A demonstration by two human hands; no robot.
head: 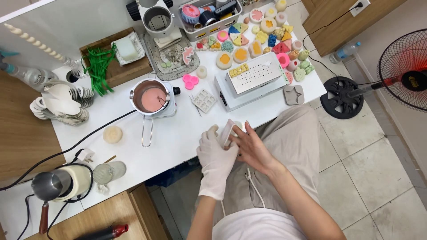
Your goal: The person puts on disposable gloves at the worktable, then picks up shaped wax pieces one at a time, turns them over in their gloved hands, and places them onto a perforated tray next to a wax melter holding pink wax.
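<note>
A: Left hand (216,155), gloved, and bare right hand (251,149) both pinched a white glove (227,132), lower centre at table edge (178,149).
B: Risk?
A: Glove could tear; pink wax pot (151,98) near, elbow could tip it.

Hands: left hand (216,155) and right hand (251,149) meet at the table (178,138) front edge.
Pot: pot (151,98) behind the hands, leftward.
Box: perforated box (254,78) right of pot.
Fan: floor fan (402,71) far right, off the table.
</note>
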